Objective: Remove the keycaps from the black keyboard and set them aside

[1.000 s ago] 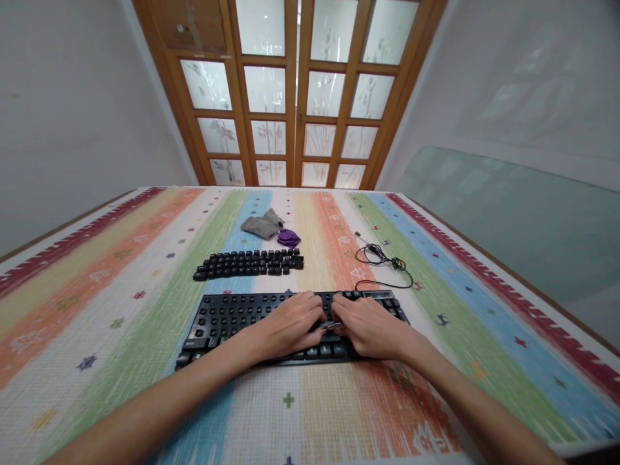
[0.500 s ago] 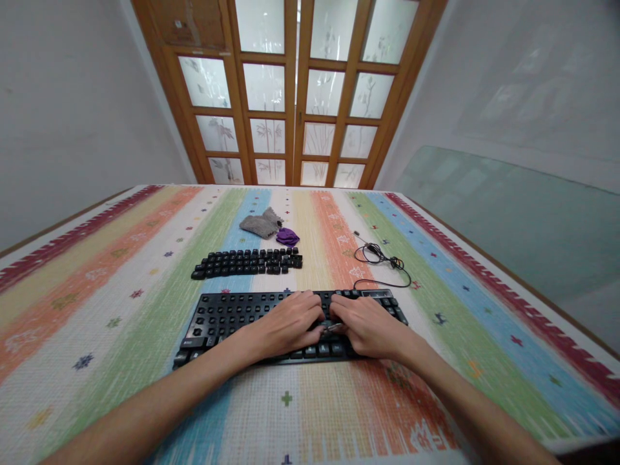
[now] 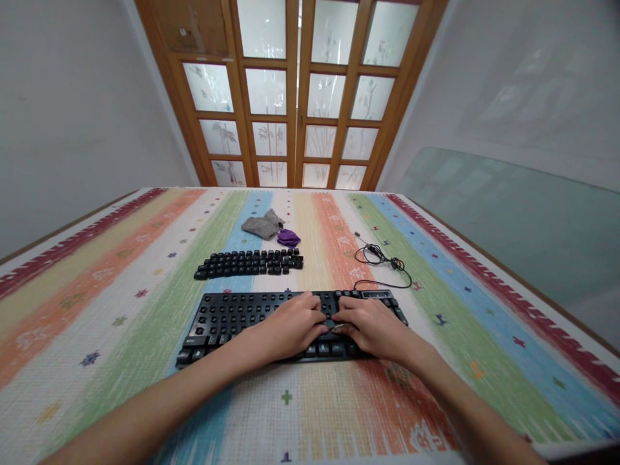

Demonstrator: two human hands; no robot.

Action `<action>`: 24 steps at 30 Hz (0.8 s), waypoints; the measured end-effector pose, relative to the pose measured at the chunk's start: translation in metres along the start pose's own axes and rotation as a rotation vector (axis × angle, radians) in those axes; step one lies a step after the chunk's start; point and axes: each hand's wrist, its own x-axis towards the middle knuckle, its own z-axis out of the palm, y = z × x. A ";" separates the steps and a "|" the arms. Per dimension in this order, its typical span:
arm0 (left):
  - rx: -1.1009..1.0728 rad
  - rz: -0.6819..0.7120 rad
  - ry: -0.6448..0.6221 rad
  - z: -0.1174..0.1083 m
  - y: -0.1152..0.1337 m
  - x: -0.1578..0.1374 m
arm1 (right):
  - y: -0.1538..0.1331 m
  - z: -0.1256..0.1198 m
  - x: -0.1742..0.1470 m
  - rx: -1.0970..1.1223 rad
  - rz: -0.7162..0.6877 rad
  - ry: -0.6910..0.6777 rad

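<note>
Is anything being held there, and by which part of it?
The right grip seems to hold a small shiny thing in its fingertips, over the keyboard; which part is pinched is hidden. Whether the left grip holds anything cannot be told.

A black plastic rectangular keyboard (image 3: 227,310) lies flat, long sides crosswise, on the surface (image 3: 290,420). Bare dark key sockets (image 3: 225,319) are exposed across its left rows; black keycaps (image 3: 323,350) sit along the near row. The middle is partly covered. Its thin black cord (image 3: 382,258) lies loosely coiled beyond the far right corner.
</note>
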 end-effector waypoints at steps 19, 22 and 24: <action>-0.067 0.055 -0.173 -0.012 -0.005 0.019 | -0.002 -0.007 0.006 0.063 -0.010 -0.043; 0.000 0.065 -0.193 -0.011 -0.004 0.018 | -0.004 -0.007 0.009 0.000 -0.004 -0.064; 0.018 0.070 -0.201 -0.010 -0.004 0.018 | -0.004 -0.007 0.010 -0.026 -0.012 -0.067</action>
